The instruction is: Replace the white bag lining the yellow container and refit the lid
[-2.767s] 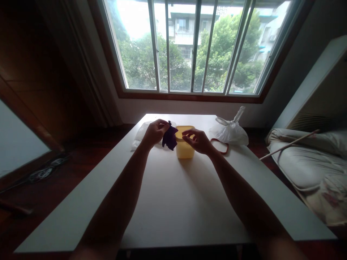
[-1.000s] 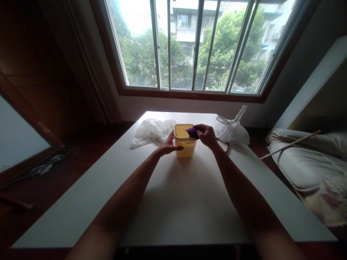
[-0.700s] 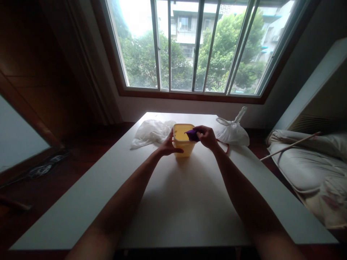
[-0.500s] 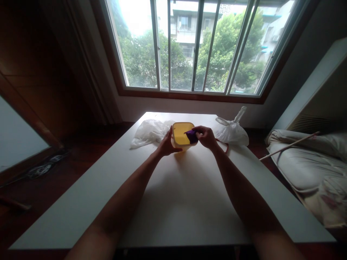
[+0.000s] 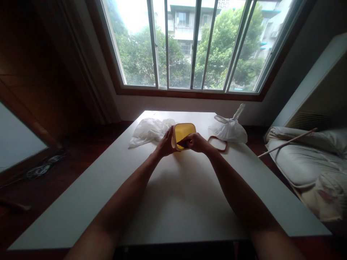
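Note:
A yellow plastic container (image 5: 185, 128), squarish with rounded corners, is tilted with its open mouth toward me above the white table. My left hand (image 5: 166, 143) grips its left side, thumb along the lower edge. My right hand (image 5: 197, 142) is at the container's mouth, fingers closed on a dark purple cloth (image 5: 183, 143) pressed against the inside. Part of the cloth is hidden by the fingers. Right of the container lies a lid with a reddish-brown rim (image 5: 222, 149), flat on the table.
On the white table (image 5: 179, 202), a crumpled white plastic bag (image 5: 148, 131) lies left of the container. A knotted white plastic bag (image 5: 230, 129) stands at the back right. Beyond the table's right edge are a pale cushion (image 5: 291, 166) and a thin stick (image 5: 288, 143).
My right hand has moved left and slightly down, carrying the purple cloth from the container's right rim into its lower inside. More of the lid now shows.

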The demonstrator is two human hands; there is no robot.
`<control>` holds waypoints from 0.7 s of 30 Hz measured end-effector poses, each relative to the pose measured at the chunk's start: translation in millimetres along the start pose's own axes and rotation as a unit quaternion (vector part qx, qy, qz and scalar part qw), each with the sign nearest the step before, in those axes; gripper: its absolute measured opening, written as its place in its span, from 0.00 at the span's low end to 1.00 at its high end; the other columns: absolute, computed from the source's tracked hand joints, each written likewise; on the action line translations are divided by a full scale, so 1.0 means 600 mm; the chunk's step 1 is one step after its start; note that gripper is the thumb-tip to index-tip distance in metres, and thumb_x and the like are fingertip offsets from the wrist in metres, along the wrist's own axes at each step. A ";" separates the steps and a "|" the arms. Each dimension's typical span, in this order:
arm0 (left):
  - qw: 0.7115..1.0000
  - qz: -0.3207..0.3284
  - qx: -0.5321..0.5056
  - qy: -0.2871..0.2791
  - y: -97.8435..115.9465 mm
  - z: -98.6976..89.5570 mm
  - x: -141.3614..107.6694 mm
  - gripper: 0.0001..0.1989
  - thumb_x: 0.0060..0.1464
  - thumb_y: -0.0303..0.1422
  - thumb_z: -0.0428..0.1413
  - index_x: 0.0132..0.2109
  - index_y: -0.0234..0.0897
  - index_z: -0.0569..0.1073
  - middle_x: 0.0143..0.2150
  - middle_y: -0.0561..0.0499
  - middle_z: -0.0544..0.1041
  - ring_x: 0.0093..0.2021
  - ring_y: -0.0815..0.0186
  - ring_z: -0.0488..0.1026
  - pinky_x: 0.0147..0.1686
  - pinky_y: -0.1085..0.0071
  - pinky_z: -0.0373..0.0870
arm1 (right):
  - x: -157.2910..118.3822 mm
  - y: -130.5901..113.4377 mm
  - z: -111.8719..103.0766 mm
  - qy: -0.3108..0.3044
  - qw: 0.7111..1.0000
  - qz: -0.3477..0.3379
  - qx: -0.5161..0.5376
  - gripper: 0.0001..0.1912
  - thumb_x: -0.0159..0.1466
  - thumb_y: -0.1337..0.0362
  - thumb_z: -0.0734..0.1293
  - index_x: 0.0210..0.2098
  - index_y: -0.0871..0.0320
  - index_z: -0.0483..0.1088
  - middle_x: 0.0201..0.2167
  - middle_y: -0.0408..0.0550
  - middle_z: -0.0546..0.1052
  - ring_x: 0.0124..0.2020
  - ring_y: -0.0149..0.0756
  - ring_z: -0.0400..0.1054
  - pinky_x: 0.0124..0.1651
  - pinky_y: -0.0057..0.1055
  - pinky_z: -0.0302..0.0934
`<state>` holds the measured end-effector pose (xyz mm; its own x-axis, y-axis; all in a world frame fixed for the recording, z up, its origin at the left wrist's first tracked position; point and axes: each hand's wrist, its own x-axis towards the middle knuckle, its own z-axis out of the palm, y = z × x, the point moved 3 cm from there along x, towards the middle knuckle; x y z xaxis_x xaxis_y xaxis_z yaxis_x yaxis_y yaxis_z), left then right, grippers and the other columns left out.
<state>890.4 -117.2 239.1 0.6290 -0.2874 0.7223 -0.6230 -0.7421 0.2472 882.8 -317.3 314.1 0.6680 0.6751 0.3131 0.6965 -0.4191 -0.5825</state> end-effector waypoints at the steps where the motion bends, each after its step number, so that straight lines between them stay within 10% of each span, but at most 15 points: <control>1: 1.000 0.002 -0.001 -0.005 0.002 0.001 0.000 0.74 0.37 0.46 0.73 0.74 0.37 0.28 0.73 0.27 0.48 0.71 0.36 0.50 0.63 0.41 0.63 | -0.001 0.000 0.005 -0.021 1.000 0.008 0.002 0.21 0.59 0.76 0.60 0.44 0.62 0.81 0.41 0.49 0.83 0.41 0.35 0.77 0.47 0.24 0.67; 21: 0.998 0.054 -0.002 -0.030 0.048 -0.011 0.010 0.63 0.41 0.39 0.70 0.74 0.35 0.39 0.71 0.31 0.54 0.70 0.39 0.56 0.64 0.44 0.64 | 0.001 -0.001 0.033 -0.222 0.932 0.035 -0.283 0.16 0.63 0.68 0.61 0.46 0.64 0.76 0.42 0.58 0.80 0.37 0.41 0.73 0.35 0.29 0.58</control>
<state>873.0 -136.6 254.8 0.5842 -0.4011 0.7055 -0.6906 -0.7024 0.1726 877.8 -304.6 299.5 0.6300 0.7663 -0.1256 0.7660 -0.6399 -0.0620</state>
